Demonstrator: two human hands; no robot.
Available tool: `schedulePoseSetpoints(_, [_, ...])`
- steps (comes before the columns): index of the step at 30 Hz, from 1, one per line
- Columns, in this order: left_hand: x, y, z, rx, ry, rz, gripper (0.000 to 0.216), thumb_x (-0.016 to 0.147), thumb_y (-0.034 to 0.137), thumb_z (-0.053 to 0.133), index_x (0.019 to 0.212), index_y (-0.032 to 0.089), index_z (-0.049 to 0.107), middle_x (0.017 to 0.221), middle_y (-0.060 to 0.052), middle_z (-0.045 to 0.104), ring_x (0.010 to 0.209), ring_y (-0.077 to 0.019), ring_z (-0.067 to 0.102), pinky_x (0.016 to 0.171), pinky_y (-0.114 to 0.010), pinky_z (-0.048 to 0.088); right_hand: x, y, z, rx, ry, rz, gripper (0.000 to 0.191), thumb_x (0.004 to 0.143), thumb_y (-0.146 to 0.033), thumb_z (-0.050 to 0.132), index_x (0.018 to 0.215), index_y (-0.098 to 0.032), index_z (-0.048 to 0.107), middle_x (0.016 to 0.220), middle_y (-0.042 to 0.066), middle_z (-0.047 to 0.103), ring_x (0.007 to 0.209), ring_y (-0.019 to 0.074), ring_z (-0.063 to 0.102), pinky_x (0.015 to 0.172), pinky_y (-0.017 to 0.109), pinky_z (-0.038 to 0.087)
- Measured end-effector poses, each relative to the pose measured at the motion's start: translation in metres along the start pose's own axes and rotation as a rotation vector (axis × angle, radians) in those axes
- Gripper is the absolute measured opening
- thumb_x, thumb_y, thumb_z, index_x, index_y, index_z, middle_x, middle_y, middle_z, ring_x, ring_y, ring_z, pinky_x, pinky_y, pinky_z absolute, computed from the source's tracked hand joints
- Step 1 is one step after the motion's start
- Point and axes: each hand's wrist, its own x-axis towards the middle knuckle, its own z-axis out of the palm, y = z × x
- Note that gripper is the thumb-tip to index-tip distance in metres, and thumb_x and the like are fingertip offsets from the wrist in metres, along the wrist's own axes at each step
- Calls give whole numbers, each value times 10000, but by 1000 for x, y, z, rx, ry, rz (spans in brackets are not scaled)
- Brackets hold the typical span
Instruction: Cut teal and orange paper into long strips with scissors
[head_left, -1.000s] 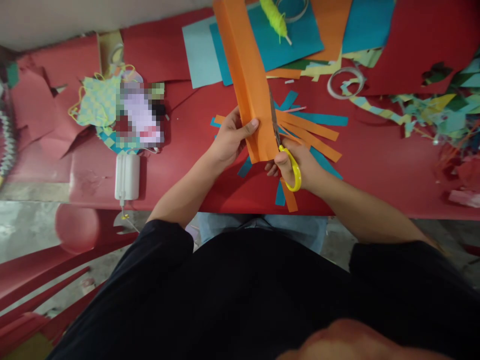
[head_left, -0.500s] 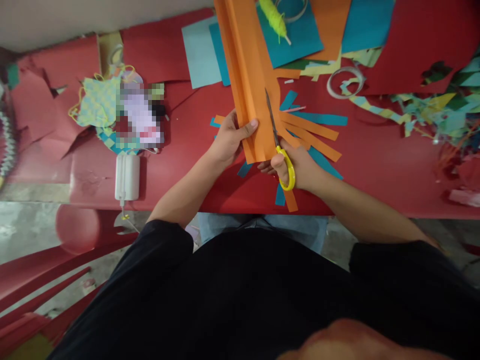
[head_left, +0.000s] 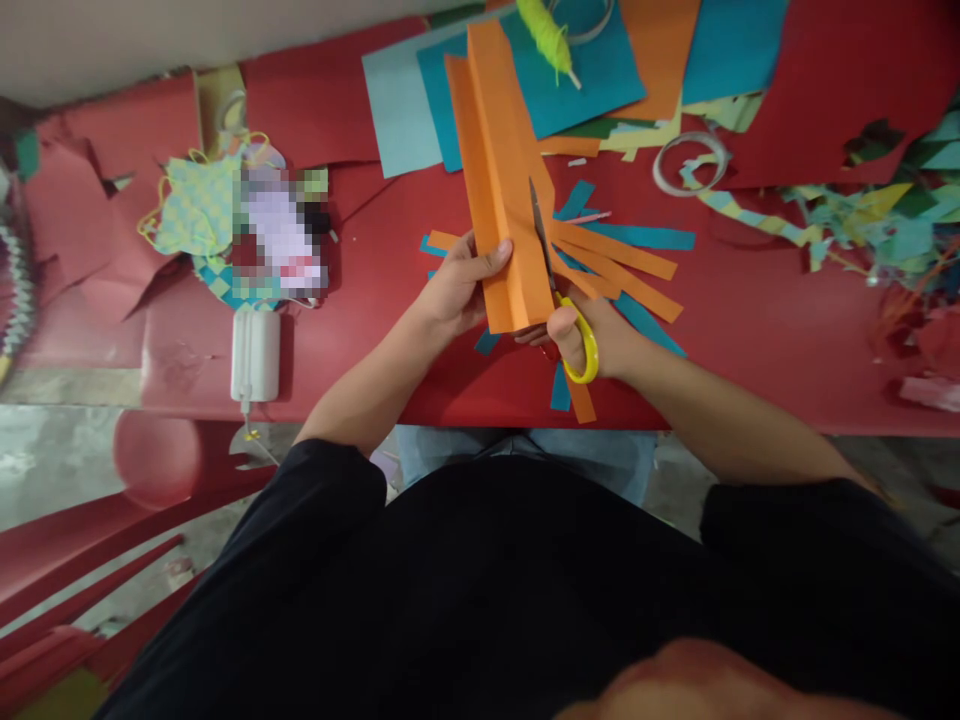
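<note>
My left hand (head_left: 457, 285) grips the lower part of a folded orange paper sheet (head_left: 504, 190), which stands lengthwise over the red table. My right hand (head_left: 592, 335) holds yellow-handled scissors (head_left: 579, 340) by their loops. Their steel blades (head_left: 541, 235) lie along the paper's right edge, and the far blade is hard to see against it. Cut orange and teal paper strips (head_left: 622, 262) fan out on the table beneath and to the right of my hands.
Teal and pale blue card sheets (head_left: 577, 75) lie at the back, with lime yarn (head_left: 544, 28) on them. A tape roll (head_left: 690, 162), colored scraps (head_left: 847, 225), a woven paper mat (head_left: 199, 205), a pixelated object (head_left: 281, 230) and a white device (head_left: 255, 355) sit around.
The top end of the orange paper now shows inside the frame, and the sheet looks shorter and more neatly folded. The scissor handles have shifted slightly right.
</note>
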Motion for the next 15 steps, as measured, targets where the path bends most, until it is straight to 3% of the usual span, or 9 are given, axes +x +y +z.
schedulePoseSetpoints(4, [4,-1,-2,-32,20,5,551,905,669,836,1199,227,686,1128,-111,833,1341,-414,744,1076,-593,690,-1,-3,3,37,-20,-3,900,939,-958,550,1426,-203,601,1262,184,773,1015,289,821,905,439,730])
schedulePoseSetpoints(8, [5,2,-1,-43,0,-21,544,867,659,874,1156,232,702,1094,-111,839,1330,-380,750,1131,-584,665,-2,-2,1,74,-30,76,880,935,-960,556,1359,-192,628,1102,160,803,974,312,834,886,481,730])
schedulePoseSetpoints(11, [3,2,-1,-27,-37,-49,538,833,636,910,1160,254,719,1065,-97,842,1306,-369,758,1149,-591,655,-3,2,-5,68,-11,151,915,934,-970,538,1445,-213,592,1030,135,818,918,298,842,857,456,736])
schedulePoseSetpoints(15, [8,-7,-12,5,-85,-28,602,755,622,970,1148,235,728,1093,-89,840,1240,-375,784,1121,-581,672,-4,8,-12,83,0,130,1053,836,-1033,579,1485,-203,570,1070,149,826,880,286,843,798,399,732])
